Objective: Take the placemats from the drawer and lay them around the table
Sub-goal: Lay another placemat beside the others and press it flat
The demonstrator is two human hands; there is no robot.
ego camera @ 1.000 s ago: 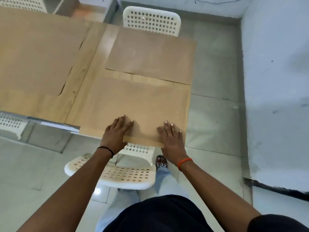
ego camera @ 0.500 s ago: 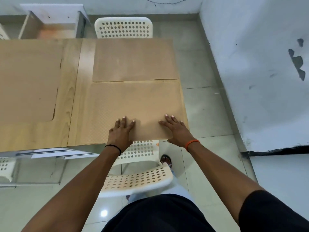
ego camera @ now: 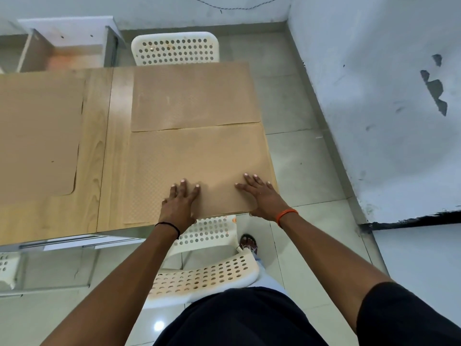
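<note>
Head view showed your fingers straight and a little spread, lying flat on the near placemat [ego camera: 197, 166] in the middle of the frame. Your left hand [ego camera: 178, 204] pressed its lower middle part. Your right hand [ego camera: 262, 198] pressed its lower right corner, at the edge of the table [ego camera: 104, 158]. A second placemat [ego camera: 192, 96] lay just above it, touching. A third placemat [ego camera: 37, 133] lay at the left. A white chair [ego camera: 204, 278] stood below the table edge.

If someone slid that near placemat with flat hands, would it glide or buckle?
Probably glide: the near placemat lies flat on smooth table wood. Likely thin and bendy, since its edge hugs the surface. Its dimpled texture may add some grip.
</note>
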